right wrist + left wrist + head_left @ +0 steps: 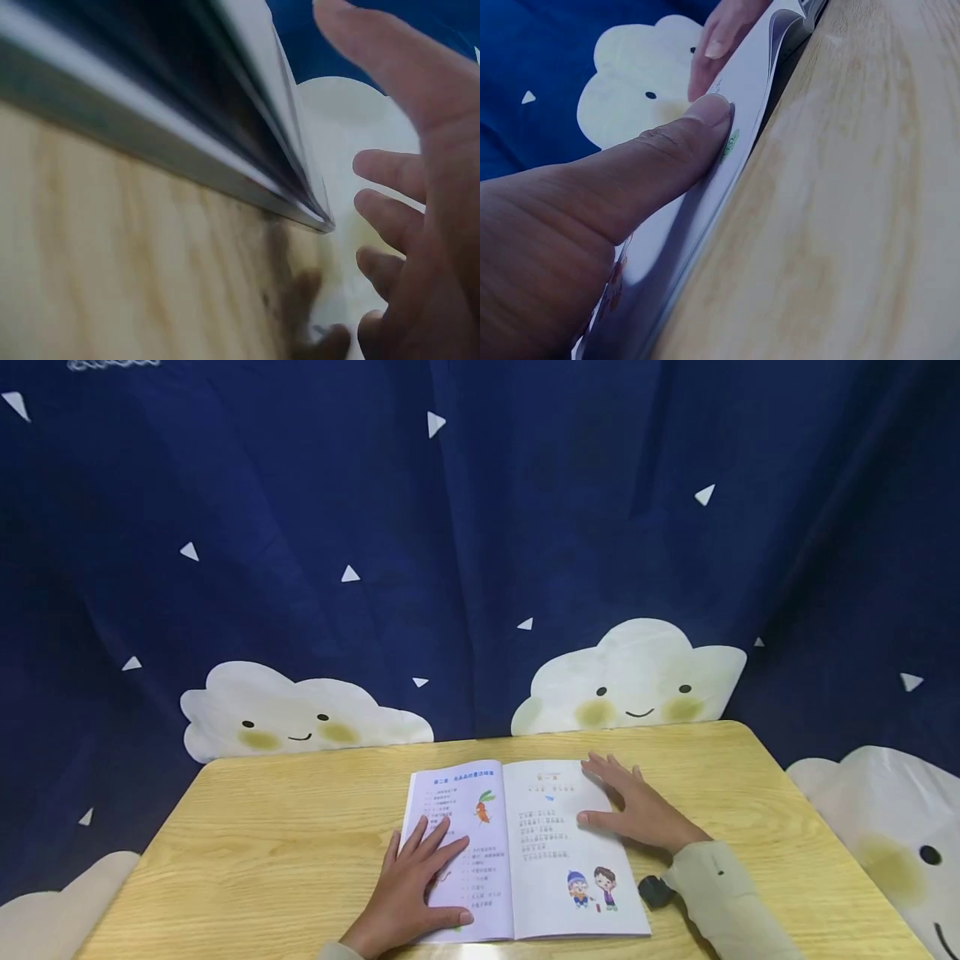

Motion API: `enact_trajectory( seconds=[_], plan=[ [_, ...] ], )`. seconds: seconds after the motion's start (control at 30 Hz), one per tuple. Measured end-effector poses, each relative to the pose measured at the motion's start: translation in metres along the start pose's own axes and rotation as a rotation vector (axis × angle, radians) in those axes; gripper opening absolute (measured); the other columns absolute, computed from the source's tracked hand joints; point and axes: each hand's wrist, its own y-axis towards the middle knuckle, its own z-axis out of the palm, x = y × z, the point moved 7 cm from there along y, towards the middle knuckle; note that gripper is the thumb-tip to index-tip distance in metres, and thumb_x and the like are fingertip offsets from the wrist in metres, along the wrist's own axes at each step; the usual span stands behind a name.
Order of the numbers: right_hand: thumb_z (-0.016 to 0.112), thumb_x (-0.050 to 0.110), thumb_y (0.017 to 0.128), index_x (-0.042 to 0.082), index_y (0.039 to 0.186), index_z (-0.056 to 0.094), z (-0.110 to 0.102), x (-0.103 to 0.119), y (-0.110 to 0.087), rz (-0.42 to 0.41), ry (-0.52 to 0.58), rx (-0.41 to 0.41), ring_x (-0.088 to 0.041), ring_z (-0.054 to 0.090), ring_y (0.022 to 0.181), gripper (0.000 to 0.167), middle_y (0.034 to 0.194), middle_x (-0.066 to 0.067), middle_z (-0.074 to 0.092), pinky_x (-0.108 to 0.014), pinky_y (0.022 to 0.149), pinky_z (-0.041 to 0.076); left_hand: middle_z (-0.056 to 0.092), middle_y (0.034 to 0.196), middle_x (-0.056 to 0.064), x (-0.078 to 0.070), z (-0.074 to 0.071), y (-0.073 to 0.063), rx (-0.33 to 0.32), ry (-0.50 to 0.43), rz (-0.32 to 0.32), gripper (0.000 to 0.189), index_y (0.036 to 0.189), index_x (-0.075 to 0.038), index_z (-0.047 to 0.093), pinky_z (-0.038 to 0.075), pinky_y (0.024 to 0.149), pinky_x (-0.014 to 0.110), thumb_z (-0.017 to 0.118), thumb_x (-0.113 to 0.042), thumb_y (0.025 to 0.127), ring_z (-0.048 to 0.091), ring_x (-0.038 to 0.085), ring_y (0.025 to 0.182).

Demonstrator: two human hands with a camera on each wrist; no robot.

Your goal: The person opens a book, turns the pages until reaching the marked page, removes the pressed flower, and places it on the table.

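An open book (pixel 542 893) lies on the table, its pages carrying printed lines and small coloured pictures. My left hand (pixel 412 881) rests on the left page with its fingers spread. In the left wrist view, the thumb (pixel 664 157) presses on the paper close to the book's lower edge. At the right page's upper outer edge is my right hand (pixel 637 810), fingers apart and nothing gripped. The right wrist view has its fingers (pixel 394 176) a little away from the book's edge (pixel 300 206); whether any fingertip touches paper, I cannot tell.
The wooden table (pixel 247 852) extends on both sides of the book. Behind it hangs a dark blue curtain (pixel 300 510) printed with clouds and white triangles. A small dark round object (pixel 656 892) sits by the right sleeve (pixel 723 893).
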Motion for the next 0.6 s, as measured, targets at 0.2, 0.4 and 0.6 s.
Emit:
enact_trajectory(
  seconds=[0.2, 0.4, 0.6],
  plan=[
    [0.073, 0.061, 0.074, 0.019, 0.15, 0.035, 0.0042, -0.006, -0.0022, -0.022, 0.026, 0.0, -0.034, 0.011, 0.146, 0.095, 0.158, -0.003, 0.026, -0.059, 0.115, 0.0, 0.034, 0.154, 0.003, -0.0005, 0.0006, -0.0031, 0.006, -0.021, -0.002, 0.091, 0.141, -0.037, 0.048, 0.005, 0.108, 0.067, 0.062, -0.082, 0.063, 0.018, 0.038, 0.144],
    [0.073, 0.066, 0.07, 0.02, 0.153, 0.029, 0.0062, -0.007, -0.002, -0.009, -0.012, 0.008, -0.035, 0.008, 0.147, 0.104, 0.16, -0.003, 0.02, -0.057, 0.115, -0.001, 0.034, 0.155, 0.002, -0.0001, 0.0, 0.0004, 0.004, -0.006, 0.001, 0.091, 0.142, -0.037, 0.048, 0.005, 0.109, 0.066, 0.061, -0.082, 0.064, 0.018, 0.037, 0.145],
    [0.072, 0.071, 0.066, 0.019, 0.154, 0.026, 0.0093, -0.0075, -0.0029, 0.007, -0.058, 0.017, -0.035, 0.007, 0.147, 0.112, 0.16, -0.004, 0.018, -0.056, 0.116, -0.001, 0.035, 0.154, 0.002, -0.0018, -0.0014, 0.0007, 0.0, 0.01, 0.005, 0.091, 0.141, -0.036, 0.049, 0.006, 0.11, 0.065, 0.06, -0.083, 0.064, 0.019, 0.036, 0.145]
  ],
)
